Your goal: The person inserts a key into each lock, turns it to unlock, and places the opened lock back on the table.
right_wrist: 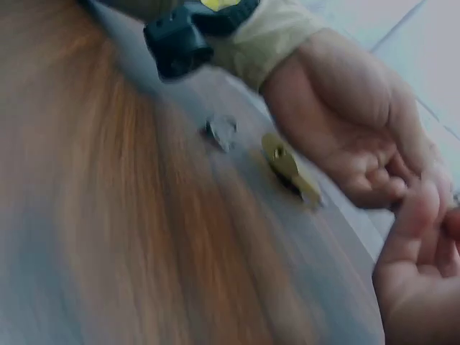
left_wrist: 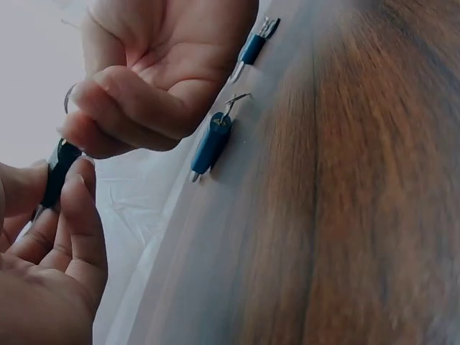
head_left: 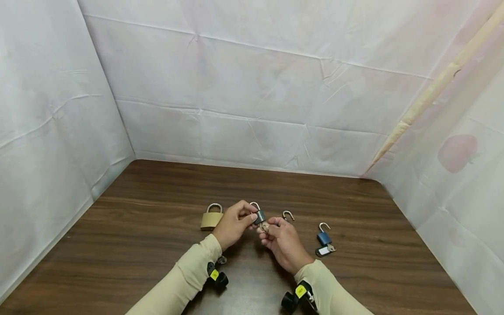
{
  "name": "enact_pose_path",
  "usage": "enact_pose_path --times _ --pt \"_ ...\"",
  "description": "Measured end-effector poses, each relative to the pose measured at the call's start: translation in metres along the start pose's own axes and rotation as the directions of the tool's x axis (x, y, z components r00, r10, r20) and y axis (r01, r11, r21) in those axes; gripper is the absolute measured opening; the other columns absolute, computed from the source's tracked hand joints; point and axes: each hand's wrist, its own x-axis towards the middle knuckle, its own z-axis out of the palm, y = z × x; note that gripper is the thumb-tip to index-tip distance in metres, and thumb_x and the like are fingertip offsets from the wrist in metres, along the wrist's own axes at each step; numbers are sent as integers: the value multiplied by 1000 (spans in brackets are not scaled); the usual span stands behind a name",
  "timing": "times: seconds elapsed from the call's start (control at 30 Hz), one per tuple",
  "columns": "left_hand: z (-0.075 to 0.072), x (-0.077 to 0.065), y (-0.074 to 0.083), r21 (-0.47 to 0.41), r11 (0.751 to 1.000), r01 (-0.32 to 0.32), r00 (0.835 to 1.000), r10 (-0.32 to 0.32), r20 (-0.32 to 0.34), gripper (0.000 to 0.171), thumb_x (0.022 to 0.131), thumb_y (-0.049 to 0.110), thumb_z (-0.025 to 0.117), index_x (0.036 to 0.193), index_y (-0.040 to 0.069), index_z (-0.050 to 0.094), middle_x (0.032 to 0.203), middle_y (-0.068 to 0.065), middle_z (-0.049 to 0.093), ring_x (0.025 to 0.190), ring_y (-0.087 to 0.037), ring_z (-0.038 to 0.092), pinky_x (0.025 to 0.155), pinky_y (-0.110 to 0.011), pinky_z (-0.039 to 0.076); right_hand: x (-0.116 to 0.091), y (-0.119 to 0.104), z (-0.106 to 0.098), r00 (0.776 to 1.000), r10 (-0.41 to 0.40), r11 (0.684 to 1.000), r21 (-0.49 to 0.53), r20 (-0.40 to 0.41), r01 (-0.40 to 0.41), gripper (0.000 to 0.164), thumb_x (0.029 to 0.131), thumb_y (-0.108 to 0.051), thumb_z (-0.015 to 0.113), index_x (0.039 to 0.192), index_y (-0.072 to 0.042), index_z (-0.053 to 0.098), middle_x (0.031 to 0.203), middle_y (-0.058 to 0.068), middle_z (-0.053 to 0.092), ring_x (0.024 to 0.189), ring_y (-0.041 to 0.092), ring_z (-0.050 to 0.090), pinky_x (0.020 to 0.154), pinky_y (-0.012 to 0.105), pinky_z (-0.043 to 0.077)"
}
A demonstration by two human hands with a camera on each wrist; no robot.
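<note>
Near the middle of the table, my left hand [head_left: 232, 225] grips a small dark blue padlock [head_left: 259, 217] between thumb and fingers, its shackle pointing up and away. My right hand [head_left: 285, 245] pinches a key on a ring [head_left: 264, 228] against the padlock's lower end. Whether the key is inside the keyhole cannot be made out. In the left wrist view the padlock [left_wrist: 59, 169] is partly covered by the left fingers, and the right fingertips meet its keyhole end. The right wrist view shows both hands close together, with the padlock mostly hidden.
A large brass padlock [head_left: 211, 220] lies left of my left hand, with keys [right_wrist: 222, 132] near it. To the right is a blue padlock [head_left: 324, 238] with raised shackle, key and tag [head_left: 323, 250]. Another padlock's shackle [head_left: 289, 214] shows behind my right hand. White cloth walls [head_left: 252, 140] surround the table.
</note>
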Motion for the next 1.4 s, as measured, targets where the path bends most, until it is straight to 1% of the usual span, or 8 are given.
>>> enact_pose_path --times 0.17,0.23,0.5,0.63,0.83,1.0,1.23,1.4 --pt "-1 -1 2 38 999 -25 1000 25 -2 16 99 6 64 114 2 62 98 -11 70 88 -26 67 76 -43 57 -2 -2 -4 995 47 999 10 90 -48 9 100 -9 51 107 -3 50 85 8 67 73 16 63 71 30 54" --pt "-2 -1 2 74 997 -27 999 28 -15 15 98 8 65 113 5 64 97 -7 71 89 -20 65 78 -40 55 -2 -3 -3 994 50 999 10 101 -51 12 102 -13 49 106 -3 52 87 9 68 74 17 65 73 31 55" --pt "2 -4 5 105 994 -27 999 31 -34 15 97 14 68 112 11 67 100 -1 73 97 -17 65 88 -36 49 -1 -1 -1 995 40 998 39 89 -44 44 107 -37 45 120 4 53 94 14 72 84 24 72 77 37 59" --pt "7 -7 9 141 989 -47 997 55 -52 13 98 20 67 110 14 71 101 2 73 95 -16 66 87 -38 50 -1 0 0 996 12 998 56 90 -17 42 107 -33 48 124 4 56 97 14 72 85 23 72 77 36 59" --pt "12 -8 15 196 981 -9 983 44 -176 16 99 30 66 104 18 76 95 5 73 90 -12 67 85 -40 53 -2 -1 1 996 -53 998 22 74 51 30 103 -28 58 112 0 59 100 15 71 87 22 71 78 35 58" --pt "12 -6 16 205 978 31 977 13 -213 17 97 31 68 100 18 79 95 5 74 93 -12 67 84 -40 53 -1 -2 2 996 -84 994 -59 40 87 31 96 -24 71 112 1 62 101 14 70 87 21 69 77 36 57" --pt "8 -6 13 255 963 83 985 -41 -166 16 99 23 64 105 17 78 106 3 73 107 -16 65 92 -42 51 1 -4 -1 991 -130 959 -255 -16 122 31 93 -11 70 118 8 66 109 13 70 92 24 69 83 40 57" --pt "3 -1 8 288 952 99 994 -82 -72 19 101 12 61 114 8 74 112 -6 71 89 -16 67 74 -34 57 5 -2 -3 980 -187 900 -413 -70 142 22 92 -9 72 109 5 73 104 11 71 83 16 65 74 34 57"
